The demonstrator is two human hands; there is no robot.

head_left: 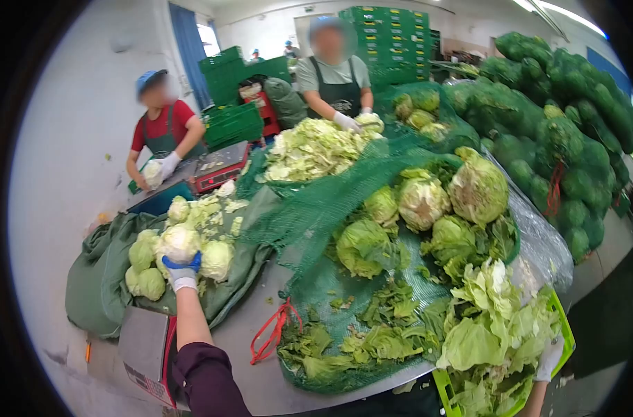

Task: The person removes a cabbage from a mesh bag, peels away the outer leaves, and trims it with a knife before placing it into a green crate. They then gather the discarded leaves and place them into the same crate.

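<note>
My left hand [183,270], in a white and blue glove, grips a trimmed pale cabbage [178,242] from its near side. More trimmed cabbages [216,260] lie around it on a green cloth [97,292]. At the lower right, my right hand [550,357], also gloved, is by the rim of a bright green crate [565,326] heaped with loose cabbage leaves [484,342]; its fingers do not show clearly. Between my hands, untrimmed cabbages [361,248] and torn leaves lie on an opened green net bag [309,233].
A scale [146,351] stands at the near left, and a red cord [274,330] hangs from the net. Across the table, two people work with cabbages near a leaf pile [309,151] and another scale [219,167]. Full net bags [539,132] are stacked right; green crates [386,45] stand behind.
</note>
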